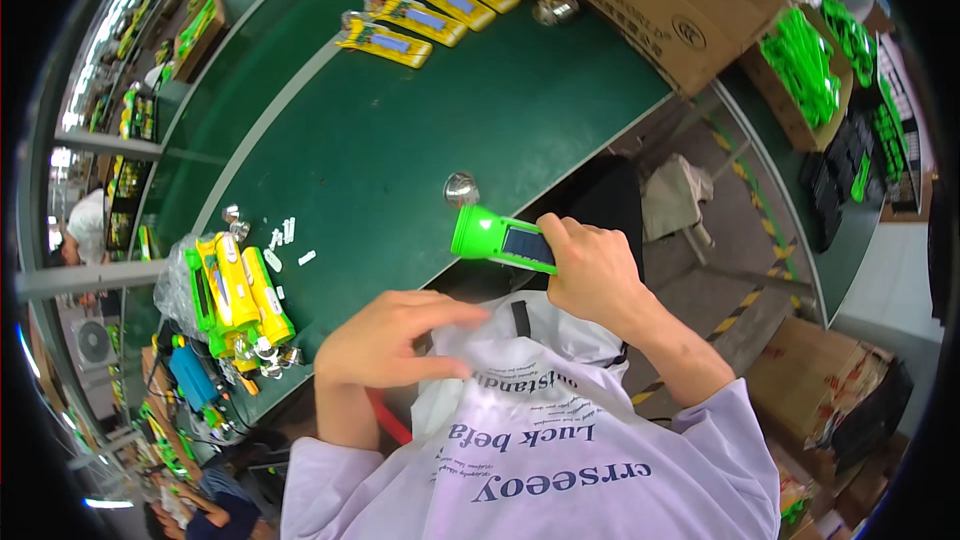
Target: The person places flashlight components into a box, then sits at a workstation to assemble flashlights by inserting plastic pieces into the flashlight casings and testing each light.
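Note:
My right hand (597, 272) is wrapped round the rear of a bright green flashlight (487, 236), which points left over the table's near edge. A dark solar panel (528, 246) is set in its side. Just beyond the flashlight's wide head sits a shiny silver reflector (461, 189); whether the two touch I cannot tell. My left hand (395, 340) hovers in front of my body, left of the flashlight, its thumb and fingers apart and nothing between them.
Several yellow flashlight parts (420, 18) with reflectors line the far side of the green table (400, 130). Yellow and green flashlight bodies (238, 290) and small white pieces (283, 232) lie at left. A cardboard box (670, 0) stands far right, near a box of green parts (802, 65).

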Motion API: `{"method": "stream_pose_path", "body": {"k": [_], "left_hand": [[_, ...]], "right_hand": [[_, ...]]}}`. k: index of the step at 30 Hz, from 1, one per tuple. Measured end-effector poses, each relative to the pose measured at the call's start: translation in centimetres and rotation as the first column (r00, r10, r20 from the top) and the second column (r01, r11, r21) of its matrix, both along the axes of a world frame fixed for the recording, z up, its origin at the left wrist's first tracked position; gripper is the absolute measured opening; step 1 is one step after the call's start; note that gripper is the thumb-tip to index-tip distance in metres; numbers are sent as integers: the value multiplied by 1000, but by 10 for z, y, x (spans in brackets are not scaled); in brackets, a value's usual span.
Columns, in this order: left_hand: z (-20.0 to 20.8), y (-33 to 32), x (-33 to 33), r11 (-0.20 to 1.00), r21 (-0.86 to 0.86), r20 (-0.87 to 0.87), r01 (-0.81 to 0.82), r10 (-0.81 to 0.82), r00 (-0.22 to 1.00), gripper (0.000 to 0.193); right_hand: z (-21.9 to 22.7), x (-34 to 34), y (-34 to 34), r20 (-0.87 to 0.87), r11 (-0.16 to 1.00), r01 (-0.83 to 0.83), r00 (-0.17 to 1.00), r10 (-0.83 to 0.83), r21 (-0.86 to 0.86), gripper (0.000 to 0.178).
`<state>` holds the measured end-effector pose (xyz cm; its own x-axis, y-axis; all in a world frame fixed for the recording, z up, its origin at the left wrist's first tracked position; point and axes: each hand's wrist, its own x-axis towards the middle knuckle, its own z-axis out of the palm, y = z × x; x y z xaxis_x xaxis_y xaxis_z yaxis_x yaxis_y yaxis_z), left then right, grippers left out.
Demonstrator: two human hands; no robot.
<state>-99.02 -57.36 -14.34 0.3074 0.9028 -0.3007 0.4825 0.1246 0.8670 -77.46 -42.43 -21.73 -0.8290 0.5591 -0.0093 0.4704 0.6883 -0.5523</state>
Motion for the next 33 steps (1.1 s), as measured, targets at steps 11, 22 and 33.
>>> {"method": "stream_pose_path", "body": {"k": [11, 22, 33], "left_hand": [[0, 10, -12, 908, 202, -202, -366, 404, 892, 65], [-25, -15, 22, 306, 855, -61, -420, 862, 503, 54], [-45, -21, 18, 189, 979, -134, -79, 882, 452, 74]], "right_hand": [[59, -71, 34, 150, 597, -532, 809, 569, 601, 27], [93, -127, 28, -769, 919, -207, 624, -139, -334, 36], [70, -129, 45, -751, 769, -203, 467, -468, -606, 64]]}}
